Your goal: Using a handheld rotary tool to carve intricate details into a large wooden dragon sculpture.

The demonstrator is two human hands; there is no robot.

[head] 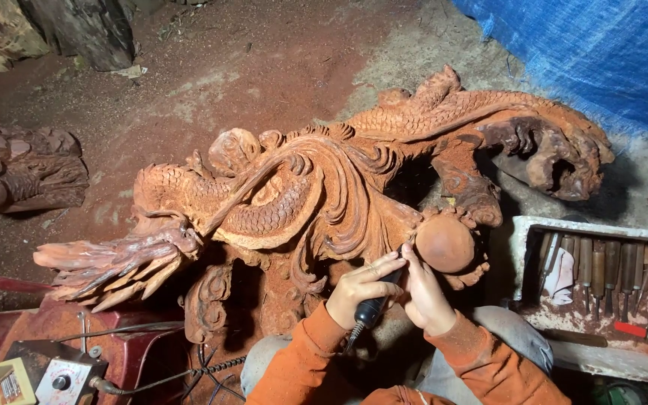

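A black rotary carving handpiece is pressed to a large reddish wooden dragon carving lying on the dust-covered floor, its tip hidden where it meets the wood just left of a smooth round ball in the lower part of the piece. The left hand is wrapped closed around the tool's body; the right hand, fingers curled, steadies its front end, so both grips are shut on the handpiece. A flexible drive shaft trails from it towards a small motor box at lower left. A tray of wood-handled chisels sits to the right. The risk here appears to be a skipping bit: it could gouge the finished curls or nick the fingers close to it, and a snagged shaft might jerk the tool.
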